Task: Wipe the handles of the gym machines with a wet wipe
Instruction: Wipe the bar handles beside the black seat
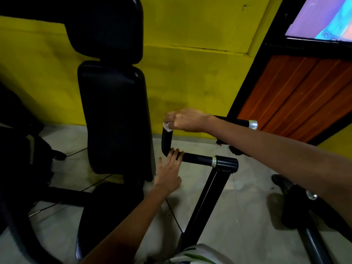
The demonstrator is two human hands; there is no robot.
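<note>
Head view: right hand [185, 121] curled round wipe [167, 128], pressed on upper bend of handle [196, 159]. Left hand [168, 173], fingers straight, steadies lower bar. I'd keep firm pressure, follow the bend downward, cover every side.

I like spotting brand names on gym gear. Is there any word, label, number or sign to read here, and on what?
No text can be read.
Screen: coloured shapes with dark marks low on the picture, too blurred to read.
Handle, back pad, wet wipe: no label or number shows.
</note>
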